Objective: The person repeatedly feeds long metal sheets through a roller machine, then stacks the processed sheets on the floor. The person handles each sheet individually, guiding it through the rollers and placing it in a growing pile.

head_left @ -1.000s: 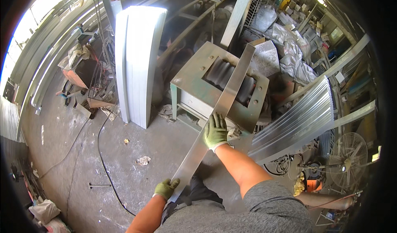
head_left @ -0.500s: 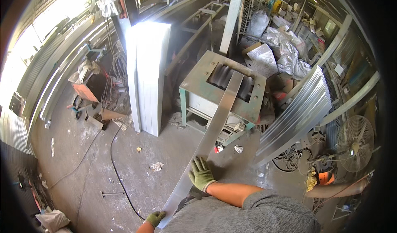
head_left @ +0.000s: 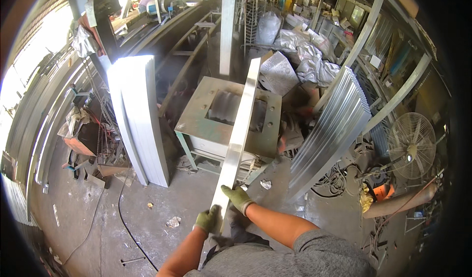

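A long, flat, shiny metal bar (head_left: 235,151) runs away from my body, its far end over the back of a green-framed machine (head_left: 194,107). In the machine's top is a square opening with dark, ridged rollers (head_left: 223,109); the bar hides part of it. My left hand (head_left: 206,219), in a green work glove, is closed on the bar's left edge near its close end. On the right edge, a little farther along, my gloved right hand (head_left: 238,198) grips the same bar. The undersides of both hands' grips are hidden.
Bright metal panels (head_left: 135,119) stand upright left of the machine; a stack of ridged metal strips (head_left: 332,129) leans on its right. Farther right is a round fan (head_left: 412,146). A black cable (head_left: 125,223) crosses the floor, with scraps nearby. Silvery sacks (head_left: 314,63) lie behind.
The bar's far end has risen off the machine's opening. My left hand has moved up and inward along with it, and my right hand has gone from lying flat to gripping. The view has shifted.
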Demonstrator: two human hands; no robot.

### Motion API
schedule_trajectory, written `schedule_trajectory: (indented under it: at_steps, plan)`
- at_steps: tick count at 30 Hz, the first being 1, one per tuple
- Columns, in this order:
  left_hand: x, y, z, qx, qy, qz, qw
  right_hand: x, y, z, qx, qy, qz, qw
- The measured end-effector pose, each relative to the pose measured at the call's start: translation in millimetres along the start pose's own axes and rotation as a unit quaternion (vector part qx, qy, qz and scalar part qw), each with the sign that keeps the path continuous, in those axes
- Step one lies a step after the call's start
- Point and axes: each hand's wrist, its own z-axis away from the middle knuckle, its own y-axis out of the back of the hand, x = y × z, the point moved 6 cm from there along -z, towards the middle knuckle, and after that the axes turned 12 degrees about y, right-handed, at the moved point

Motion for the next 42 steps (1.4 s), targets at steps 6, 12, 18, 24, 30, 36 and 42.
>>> schedule_trajectory:
  at_steps: [6,12,18,24,30,36,42]
  plan:
    - [105.6,-28.4,-15.1,-0.034,-0.070,0.030,0.997,-45.8,51.8,-51.0,0.115,-0.030,0.157,0.980]
    - [165.0,-45.0,-23.0,0.012,-0.065,-0.243,0.968,-70.3,67.1,-85.7,0.100,-0.031,0.205,0.973]
    - [230.2,-61.3,-70.0,0.052,-0.289,-0.408,0.865,-76.5,78.1,-131.4,0.130,0.048,0.137,0.981]
    - [310.5,-67.2,-129.3,0.053,-0.134,-0.441,0.886,-51.0,107.0,-134.7,0.207,0.106,-0.084,0.969]
    - [348.3,-71.8,-148.8,0.084,-0.145,-0.374,0.912,-1.2,129.3,-111.1,0.226,0.049,0.027,0.972]
    - [371.6,-76.9,-177.1,0.037,-0.037,-0.381,0.923,13.7,134.8,-114.4,0.265,0.174,0.109,0.942]
    - [411.1,-104.4,-184.7,-0.019,-0.174,-0.652,0.737,21.7,137.1,-104.6,0.222,0.085,0.092,0.967]
